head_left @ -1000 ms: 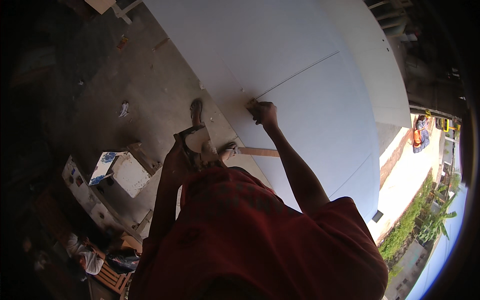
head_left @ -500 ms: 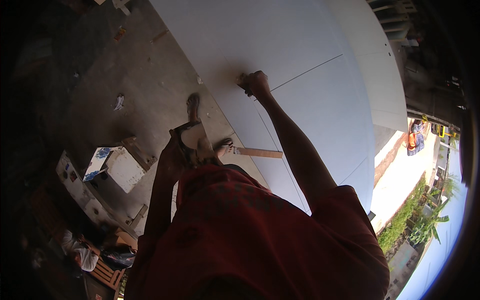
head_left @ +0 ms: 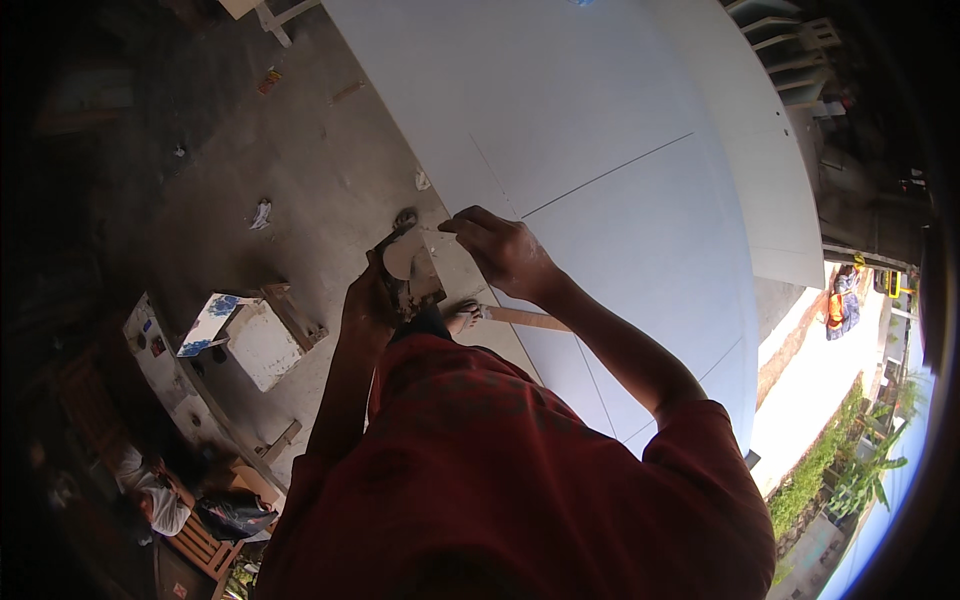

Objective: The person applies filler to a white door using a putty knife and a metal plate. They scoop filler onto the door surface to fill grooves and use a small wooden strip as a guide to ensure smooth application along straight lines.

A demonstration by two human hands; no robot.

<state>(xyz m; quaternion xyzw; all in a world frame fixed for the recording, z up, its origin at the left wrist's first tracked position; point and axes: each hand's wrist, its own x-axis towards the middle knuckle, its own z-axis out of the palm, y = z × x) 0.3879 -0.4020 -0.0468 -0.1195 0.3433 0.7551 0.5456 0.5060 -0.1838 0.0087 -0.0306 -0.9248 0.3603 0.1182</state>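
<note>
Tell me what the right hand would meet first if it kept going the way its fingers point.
The right hand points left toward the flat board with pale filler held by the left hand. It would probably meet that first, though depth is unclear.

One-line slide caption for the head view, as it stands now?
Seen from above, the left hand holds a putty-loaded board while the right hand works beside the white wall panels.

- One head-worn fisheye view looks steeply down past the person's red-shirted shoulders (head_left: 500, 470).
- It faces a white wall (head_left: 620, 150) close ahead; concrete floor (head_left: 300, 180) lies far below.
</note>
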